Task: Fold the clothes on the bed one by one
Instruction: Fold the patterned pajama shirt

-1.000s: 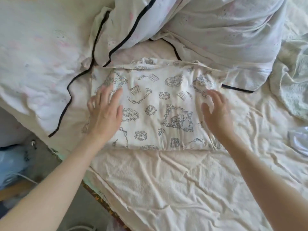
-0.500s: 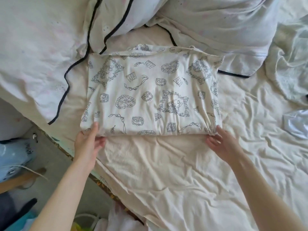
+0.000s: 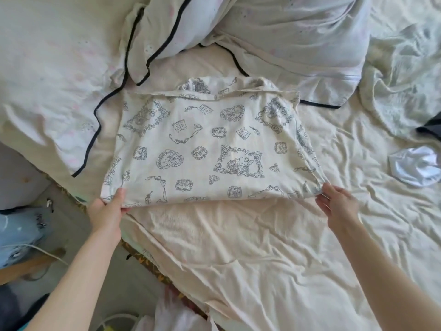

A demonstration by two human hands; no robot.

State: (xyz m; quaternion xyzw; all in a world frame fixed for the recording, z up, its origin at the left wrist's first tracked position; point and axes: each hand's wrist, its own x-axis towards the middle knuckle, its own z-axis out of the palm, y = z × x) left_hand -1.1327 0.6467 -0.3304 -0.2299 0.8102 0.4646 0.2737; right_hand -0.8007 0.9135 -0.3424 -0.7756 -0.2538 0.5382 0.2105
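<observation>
— On the bed (image 3: pixel 274 259), what's in the middle?

— A folded garment (image 3: pixel 205 149), cream with a dark blue line print of hearts, books and frames. It lies flat on the cream sheet, roughly a rectangle, with a collar-like fold bunched at its far edge.

— And the hands?

— The left hand (image 3: pixel 106 211) is at the garment's near left corner. Its thumb lies on top of the cloth and the fingers are tucked under the edge, so it pinches that corner. The right hand (image 3: pixel 338 203) is at the near right corner, fingers curled onto the edge where the cloth gathers; it looks like a light hold, though how much cloth is under the fingers I can't tell. The near edge between the two hands looks slightly raised off the sheet.

— What's around it?

— Far left and far middle, pillows (image 3: pixel 59 75) with dark piping, touching the garment's far left corner. Far right, a crumpled pale green cloth (image 3: pixel 401 75). Right of the garment, well apart from it, a small white bundle (image 3: pixel 410 167) on the sheet. A dark scrap (image 3: pixel 429 127) peeks in at the right edge.

— Off the bed?

— Near left, floor, with something pale blue (image 3: pixel 19 235) and a wooden piece (image 3: pixel 26 266) beside it. White bags (image 3: pixel 176 316) sit at the near edge of the picture.
</observation>
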